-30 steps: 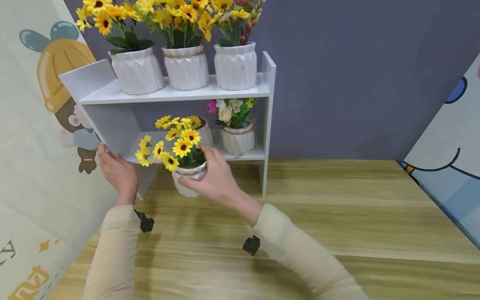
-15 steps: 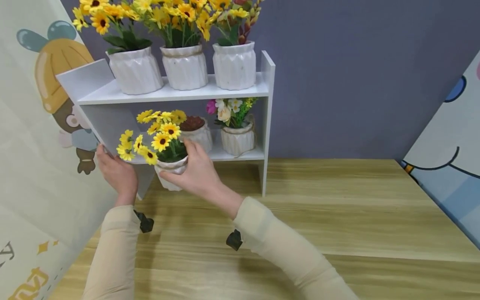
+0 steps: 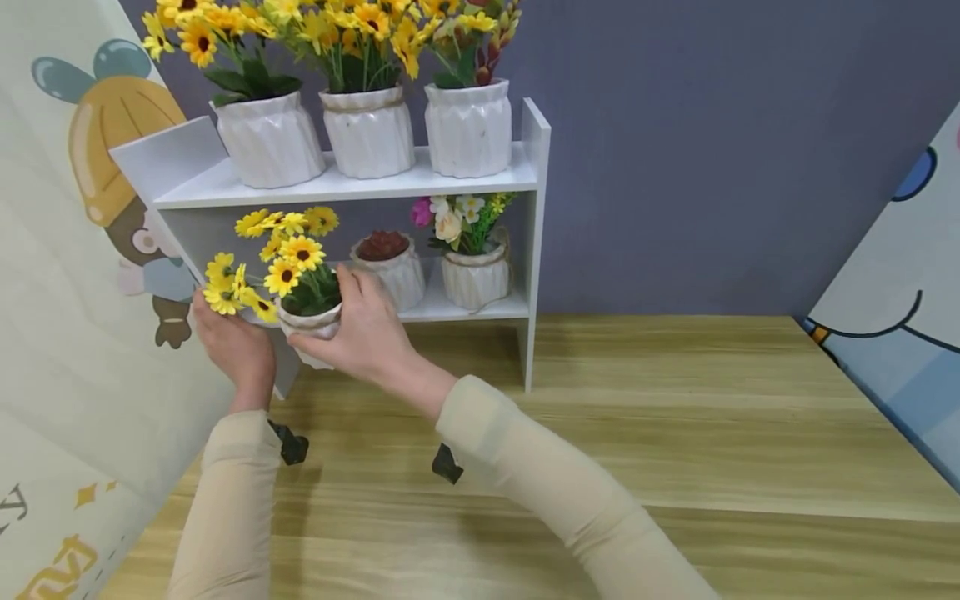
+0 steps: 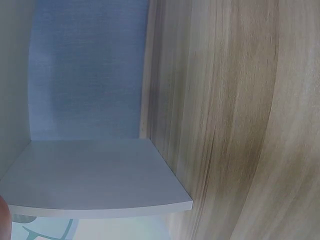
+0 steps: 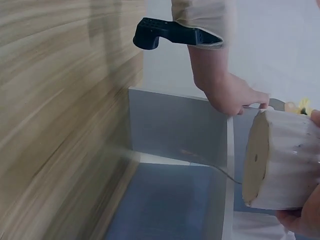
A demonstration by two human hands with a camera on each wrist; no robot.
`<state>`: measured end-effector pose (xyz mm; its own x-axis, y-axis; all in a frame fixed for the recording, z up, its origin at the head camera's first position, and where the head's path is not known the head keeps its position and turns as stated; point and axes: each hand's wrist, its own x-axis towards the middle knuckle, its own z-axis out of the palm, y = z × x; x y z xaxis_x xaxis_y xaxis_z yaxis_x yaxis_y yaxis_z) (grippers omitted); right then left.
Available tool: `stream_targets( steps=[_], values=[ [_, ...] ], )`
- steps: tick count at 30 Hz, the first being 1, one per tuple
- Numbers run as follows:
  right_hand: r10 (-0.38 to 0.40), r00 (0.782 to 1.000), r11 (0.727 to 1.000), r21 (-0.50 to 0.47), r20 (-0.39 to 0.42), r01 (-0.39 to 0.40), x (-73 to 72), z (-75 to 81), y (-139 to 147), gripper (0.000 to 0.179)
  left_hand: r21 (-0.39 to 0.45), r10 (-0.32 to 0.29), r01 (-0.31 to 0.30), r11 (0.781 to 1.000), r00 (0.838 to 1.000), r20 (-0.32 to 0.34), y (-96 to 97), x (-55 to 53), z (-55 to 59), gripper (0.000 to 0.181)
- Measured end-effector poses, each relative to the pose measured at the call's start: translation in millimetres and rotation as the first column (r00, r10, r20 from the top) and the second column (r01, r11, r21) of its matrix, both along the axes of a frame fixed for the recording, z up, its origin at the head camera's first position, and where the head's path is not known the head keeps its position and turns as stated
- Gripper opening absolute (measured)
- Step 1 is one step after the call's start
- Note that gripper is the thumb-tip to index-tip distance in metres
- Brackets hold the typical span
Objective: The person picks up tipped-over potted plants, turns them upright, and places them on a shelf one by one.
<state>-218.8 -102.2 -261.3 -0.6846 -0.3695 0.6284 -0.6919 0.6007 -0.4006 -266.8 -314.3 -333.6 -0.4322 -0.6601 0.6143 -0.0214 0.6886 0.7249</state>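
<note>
My right hand [image 3: 366, 329] grips a white ribbed flowerpot [image 3: 309, 323] with yellow daisy-like flowers [image 3: 288, 267], its thumb in front and fingers at the far side of the rim. The pot is in front of the lower board's left end, tilted a little; in the right wrist view the flowerpot [image 5: 290, 160] shows its flat base. My left hand [image 3: 238, 346] holds the left side panel of the white two-tier shelf [image 3: 533, 292], partly behind the flowers. From the right wrist, the left hand [image 5: 227, 95] has its fingers at the panel's edge.
On the lower board stand a pot with a reddish-brown plant [image 3: 397, 271] and a pot of mixed flowers [image 3: 476, 275]. Three potted flowers, including the middle white pot [image 3: 369, 137], line the top board. The shelf stands on a wooden table [image 3: 675, 417] against a dark wall [image 3: 712, 158].
My right hand has carried the yellow-flowered pot left and slightly up, uncovering the reddish-brown plant behind it. My left hand has stayed at the shelf's side panel.
</note>
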Motion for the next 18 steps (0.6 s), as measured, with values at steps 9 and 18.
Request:
stream_targets(
  steps=[9, 18],
  values=[
    [-0.026, 0.996, 0.996, 0.082, -0.083, 0.033, -7.4, 3.6, -15, 0.097, -0.135, -0.026, 0.013, 0.991, 0.995, -0.097, -5.0, -1.9, -5.5, 0.045],
    [-0.092, 0.981, 0.986, 0.124, -0.173, 0.114, -20.9, 8.2, -26, 0.093, -0.102, -0.031, 0.021, 0.995, 0.995, -0.09, -3.9, -3.0, -4.2, 0.043]
  ],
)
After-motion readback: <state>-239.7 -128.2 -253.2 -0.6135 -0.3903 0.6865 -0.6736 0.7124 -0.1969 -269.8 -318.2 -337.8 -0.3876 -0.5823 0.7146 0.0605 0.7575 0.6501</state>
